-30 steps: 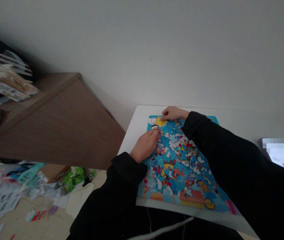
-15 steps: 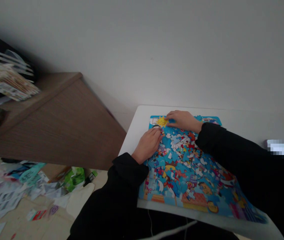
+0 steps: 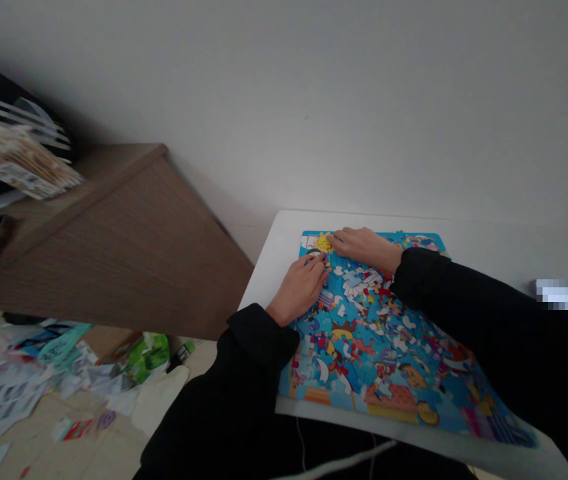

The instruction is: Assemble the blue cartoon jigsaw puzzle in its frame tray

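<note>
A colourful, mostly blue jigsaw puzzle (image 3: pixel 379 347) lies on a white table (image 3: pixel 274 257), with many loose pieces scattered over its board. My left hand (image 3: pixel 301 288) rests on the puzzle's left edge, its fingers bent and pressed together on pieces near the far left corner. My right hand (image 3: pixel 361 245) reaches across the far edge, fingertips pinched at the yellow sun (image 3: pixel 323 243) in that corner. What either hand grips is too small to see. Both arms wear black sleeves.
A brown wooden cabinet (image 3: pixel 114 247) stands left of the table, with a stack of booklets (image 3: pixel 19 167) on it. Papers and green packaging (image 3: pixel 64 373) litter the floor below. A white cable (image 3: pixel 334 460) hangs at the table's near edge. The wall is directly behind.
My right arm has drawn back to the right off the middle of the puzzle, uncovering more of it, while its fingers stayed by the sun. My left hand has edged slightly towards that corner.
</note>
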Available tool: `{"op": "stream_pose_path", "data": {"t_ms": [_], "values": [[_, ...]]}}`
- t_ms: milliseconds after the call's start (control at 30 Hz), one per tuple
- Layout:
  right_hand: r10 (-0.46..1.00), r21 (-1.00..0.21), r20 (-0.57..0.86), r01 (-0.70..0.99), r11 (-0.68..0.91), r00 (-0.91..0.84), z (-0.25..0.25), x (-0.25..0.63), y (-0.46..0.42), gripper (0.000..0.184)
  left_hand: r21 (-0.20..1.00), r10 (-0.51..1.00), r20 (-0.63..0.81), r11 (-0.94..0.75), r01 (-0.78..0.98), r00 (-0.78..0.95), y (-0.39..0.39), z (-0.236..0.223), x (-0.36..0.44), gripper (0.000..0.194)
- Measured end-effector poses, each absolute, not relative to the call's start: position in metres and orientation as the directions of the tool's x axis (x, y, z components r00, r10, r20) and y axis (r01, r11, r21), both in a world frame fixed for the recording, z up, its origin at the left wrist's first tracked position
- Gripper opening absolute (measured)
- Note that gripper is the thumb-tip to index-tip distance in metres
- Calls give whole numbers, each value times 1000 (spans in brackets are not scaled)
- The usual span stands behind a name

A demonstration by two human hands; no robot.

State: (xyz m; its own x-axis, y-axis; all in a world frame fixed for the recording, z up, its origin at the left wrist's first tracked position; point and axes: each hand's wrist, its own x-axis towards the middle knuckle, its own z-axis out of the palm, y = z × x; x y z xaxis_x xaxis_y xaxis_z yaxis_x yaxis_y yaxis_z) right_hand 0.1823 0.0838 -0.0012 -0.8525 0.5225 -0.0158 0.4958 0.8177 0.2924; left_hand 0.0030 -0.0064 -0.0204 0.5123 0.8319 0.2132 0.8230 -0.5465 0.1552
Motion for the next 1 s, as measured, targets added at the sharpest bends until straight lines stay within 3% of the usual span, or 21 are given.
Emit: {"op": "stream_pose_path", "data": {"t_ms": [200, 467, 1000], "values": [[582, 220, -12, 565, 795, -813, 5, 182, 90, 32, 191, 855, 232, -508, 840, 464, -4, -21, 6, 30], [629, 126, 18, 626, 770, -777, 2, 179, 92, 35, 153, 907, 156, -413, 898, 391, 9, -23, 13, 27], [687, 127, 27, 684, 718, -726, -5, 170, 87, 24, 65, 910, 87, -412, 909, 406, -1, -11, 16, 30]]}}
